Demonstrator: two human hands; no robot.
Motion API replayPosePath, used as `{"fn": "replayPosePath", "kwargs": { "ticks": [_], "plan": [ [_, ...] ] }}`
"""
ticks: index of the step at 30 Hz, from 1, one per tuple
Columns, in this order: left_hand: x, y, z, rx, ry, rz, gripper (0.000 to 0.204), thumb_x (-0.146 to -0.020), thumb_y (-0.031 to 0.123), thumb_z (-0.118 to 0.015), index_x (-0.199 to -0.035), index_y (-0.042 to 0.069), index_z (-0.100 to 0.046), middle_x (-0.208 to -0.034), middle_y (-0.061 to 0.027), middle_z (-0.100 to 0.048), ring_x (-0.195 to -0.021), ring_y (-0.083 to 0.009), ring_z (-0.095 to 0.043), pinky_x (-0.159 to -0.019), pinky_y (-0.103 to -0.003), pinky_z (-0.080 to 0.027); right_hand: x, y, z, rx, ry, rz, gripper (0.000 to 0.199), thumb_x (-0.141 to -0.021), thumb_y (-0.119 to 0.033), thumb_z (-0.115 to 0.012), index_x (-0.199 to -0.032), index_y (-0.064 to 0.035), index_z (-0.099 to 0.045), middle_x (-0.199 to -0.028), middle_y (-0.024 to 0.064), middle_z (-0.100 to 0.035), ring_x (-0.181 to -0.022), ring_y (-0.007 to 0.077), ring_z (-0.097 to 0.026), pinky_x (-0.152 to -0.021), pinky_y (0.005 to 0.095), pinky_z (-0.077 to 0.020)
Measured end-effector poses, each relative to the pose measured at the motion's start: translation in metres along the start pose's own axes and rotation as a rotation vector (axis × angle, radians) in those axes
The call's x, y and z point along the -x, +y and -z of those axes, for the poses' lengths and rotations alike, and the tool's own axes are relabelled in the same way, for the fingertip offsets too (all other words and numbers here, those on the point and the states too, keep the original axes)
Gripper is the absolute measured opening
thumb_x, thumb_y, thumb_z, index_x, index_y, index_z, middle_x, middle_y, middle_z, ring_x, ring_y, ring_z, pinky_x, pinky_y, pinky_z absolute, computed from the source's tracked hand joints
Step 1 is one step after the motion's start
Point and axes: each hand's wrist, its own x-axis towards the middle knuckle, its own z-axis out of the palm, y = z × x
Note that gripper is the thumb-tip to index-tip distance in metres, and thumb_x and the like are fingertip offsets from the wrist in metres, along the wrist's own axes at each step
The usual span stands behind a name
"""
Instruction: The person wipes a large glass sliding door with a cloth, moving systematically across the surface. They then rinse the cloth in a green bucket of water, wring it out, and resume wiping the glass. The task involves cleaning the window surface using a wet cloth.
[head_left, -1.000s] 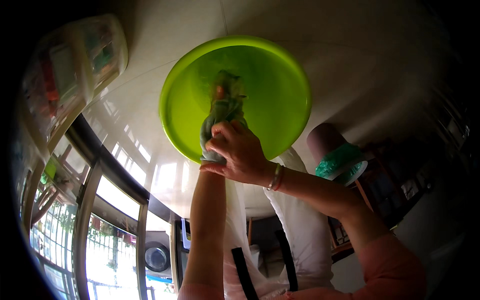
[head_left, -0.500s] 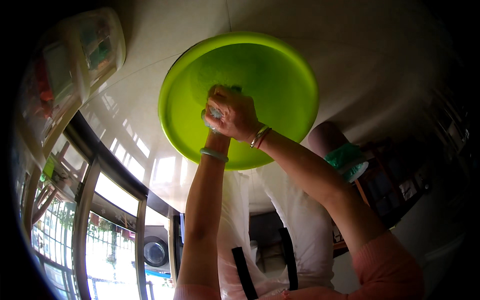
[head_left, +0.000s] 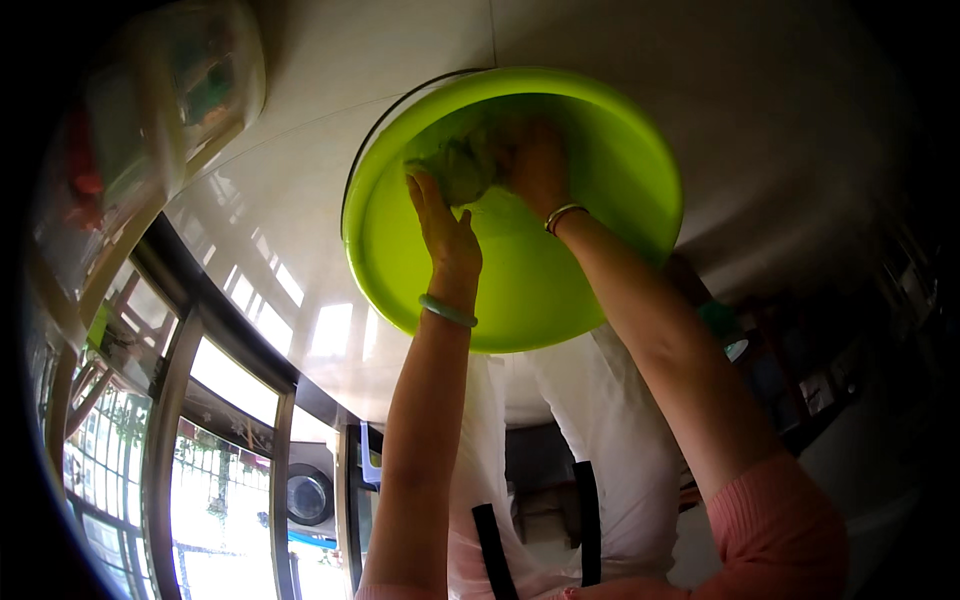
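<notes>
A large lime-green bucket [head_left: 400, 270] with water in it stands in front of me. A wet, pale greyish-green cloth [head_left: 460, 172] lies loosely spread at the water, toward the far side. My left hand [head_left: 447, 228] is at the cloth's near left edge, fingers stretched upward and thumb apart, with the fingertips touching it. Lower in the bucket, my right hand [head_left: 540, 172] is closed at the cloth's right end; its fingers are dim and partly hidden. A pale green bangle circles my left wrist, and a metal bracelet my right.
The bucket's thin dark handle [head_left: 350, 170] hangs along its left rim. Pale tiles [head_left: 300, 180] surround it. At the upper left is a translucent plastic container [head_left: 215, 80]. Glass doors [head_left: 220, 490] stand at the lower left. A dark bin with a green liner [head_left: 715, 318] is partly hidden by my right arm.
My hands were clasped together around the bunched cloth; now they are apart and the cloth is loosened. My right hand has gone farther into the bucket. In view, the bucket has shifted right.
</notes>
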Motion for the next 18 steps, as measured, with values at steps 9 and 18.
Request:
{"fn": "replayPosePath", "kwargs": {
  "ticks": [9, 18],
  "plan": [
    [-0.056, -0.041, 0.014, -0.274, -0.321, -0.096, 0.067, -0.102, 0.053, -0.049, -0.155, 0.017, -0.030, -0.156, -0.0077, -0.035, -0.138, -0.0310, -0.039, -0.109, -0.048, -0.040, 0.007, -0.008, -0.001, -0.480, 0.002, 0.200, 0.030, -0.093, -0.027, -0.061, -0.115, -0.0068, -0.067, -0.114, 0.0198, -0.064, -0.103, 0.0381, -0.062, -0.088, 0.0467, -0.0511],
    [0.009, 0.029, 0.008, 0.425, -0.574, 0.325, 0.042, -0.103, 0.049, -0.050, -0.125, 0.014, -0.061, -0.114, -0.0069, -0.067, -0.099, -0.0212, -0.065, -0.094, -0.046, -0.053, 0.122, -0.093, 0.191, -0.612, -0.233, 0.447, 0.029, -0.079, -0.026, -0.082, -0.099, -0.0128, -0.066, -0.098, 0.0039, -0.059, -0.084, 0.0219, -0.063, -0.066, 0.0347, -0.0527]
  ]
}}
